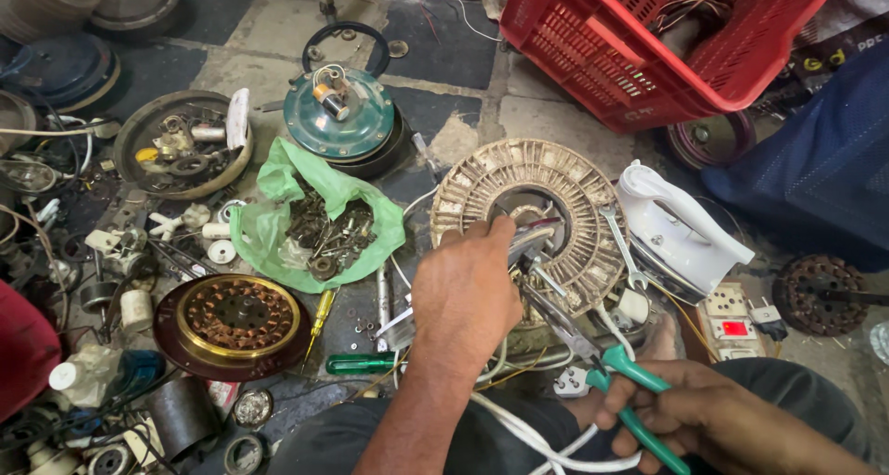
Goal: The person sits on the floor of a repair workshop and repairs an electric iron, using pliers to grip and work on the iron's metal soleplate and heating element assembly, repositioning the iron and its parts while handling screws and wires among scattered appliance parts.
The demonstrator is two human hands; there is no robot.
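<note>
A round fan stator ring (556, 174), wrapped in dirty pale tape, lies on the floor in front of me. My left hand (466, 294) reaches over its near edge, and the fingers are closed on the ring's inner rim, where some metal and wire ends show. My right hand (690, 415) grips the teal handles of a pair of pliers (593, 350). The pliers' jaws point up and left toward the ring's centre, just beside my left fingers. What the jaws bite on is hidden by my left hand.
A green plastic bag of nuts and screws (278, 220) lies to the left, with a teal motor housing (338, 114) behind it and a copper-wound rotor disc (236, 318) in front. A white iron (681, 225), a spanner (625, 243), a socket board (732, 318) and a red crate (593, 40) are on the right.
</note>
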